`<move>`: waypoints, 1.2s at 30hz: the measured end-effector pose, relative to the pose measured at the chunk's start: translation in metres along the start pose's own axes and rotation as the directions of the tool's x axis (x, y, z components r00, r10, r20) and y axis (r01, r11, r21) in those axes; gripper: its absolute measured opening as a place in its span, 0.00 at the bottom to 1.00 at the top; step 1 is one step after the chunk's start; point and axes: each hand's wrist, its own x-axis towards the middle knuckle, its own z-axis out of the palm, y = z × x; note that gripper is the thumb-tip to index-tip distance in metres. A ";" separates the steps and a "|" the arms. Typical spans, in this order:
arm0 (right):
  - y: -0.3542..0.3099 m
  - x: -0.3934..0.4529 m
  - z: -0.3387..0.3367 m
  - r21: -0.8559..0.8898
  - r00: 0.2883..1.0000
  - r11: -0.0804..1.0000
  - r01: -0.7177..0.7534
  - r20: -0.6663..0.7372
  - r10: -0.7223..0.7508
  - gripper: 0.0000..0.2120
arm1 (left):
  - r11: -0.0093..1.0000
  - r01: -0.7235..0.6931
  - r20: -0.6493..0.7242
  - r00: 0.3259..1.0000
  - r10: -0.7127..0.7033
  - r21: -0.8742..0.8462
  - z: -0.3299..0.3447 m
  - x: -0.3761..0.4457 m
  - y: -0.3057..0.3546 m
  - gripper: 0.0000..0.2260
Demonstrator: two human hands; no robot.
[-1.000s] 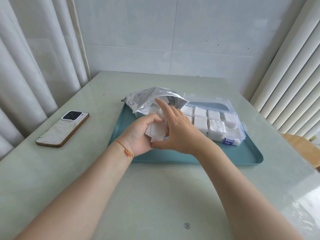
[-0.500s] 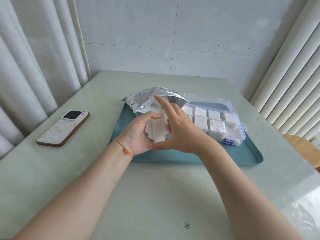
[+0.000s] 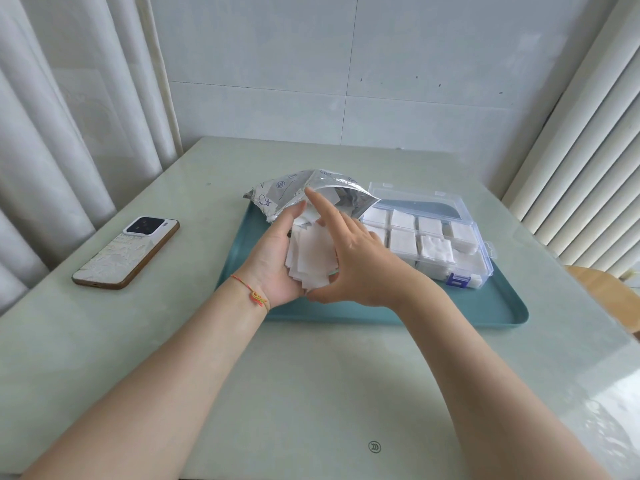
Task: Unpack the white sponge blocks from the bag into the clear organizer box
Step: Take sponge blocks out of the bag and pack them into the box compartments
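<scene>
Pale tiled wall and white curtains frame a light green tabletop [image 3: 311, 393] carrying a teal tray [image 3: 485, 313].

Item under inspection: a fanned stack of white sponge blocks [image 3: 311, 258], held above the near left part of the tray. It lies between the two hands, its long axis running from the bag mouth down toward the person. The left hand [image 3: 273, 265] cradles it from the left and beneath, fingers curled up round the stack's far edge. The right hand [image 3: 360, 268] presses against its right side; the thumb closes under the near end, the index finger [image 3: 322, 209] extends straight toward the bag opening, the remaining fingers curl loosely on the stack. Both hands touch the stack, so neither is nearer.

Just beyond the fingertips sits the silver bag [image 3: 308, 195], mouth gaping toward the person, with further blocks visible inside at the opening.

To the right of the right hand's fingers stands the clear organizer box [image 3: 481, 258], lid folded back and a blue latch at its near edge. Its visible compartments already hold white blocks; whether any compartment is vacant cannot be determined, the hand masking the left portion.

Judgement: the coming move is a rightward carry from the fingers to the box.

Outlying: a phone [image 3: 128, 251] lies face down on the tabletop, well left of the tray.
</scene>
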 end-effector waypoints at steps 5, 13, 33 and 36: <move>0.000 0.001 0.000 0.092 0.997 0.996 -0.013 -0.076 0.020 0.55 | 0.999 -0.024 -0.036 0.999 0.026 0.042 0.002 0.000 -0.002 0.16; 0.000 0.001 0.000 0.179 0.999 0.984 0.000 -0.051 0.010 0.59 | 0.994 -0.094 0.003 0.996 0.094 0.050 0.000 0.003 -0.003 0.14; 0.002 0.004 0.001 0.229 0.995 0.973 -0.012 -0.098 0.035 0.58 | 0.997 -0.067 0.020 0.998 0.067 0.043 -0.002 0.004 -0.004 0.13; -0.001 0.002 0.001 0.211 0.999 0.977 -0.022 -0.042 0.031 0.61 | 0.996 -0.083 0.048 0.996 0.082 0.034 -0.003 0.006 -0.004 0.18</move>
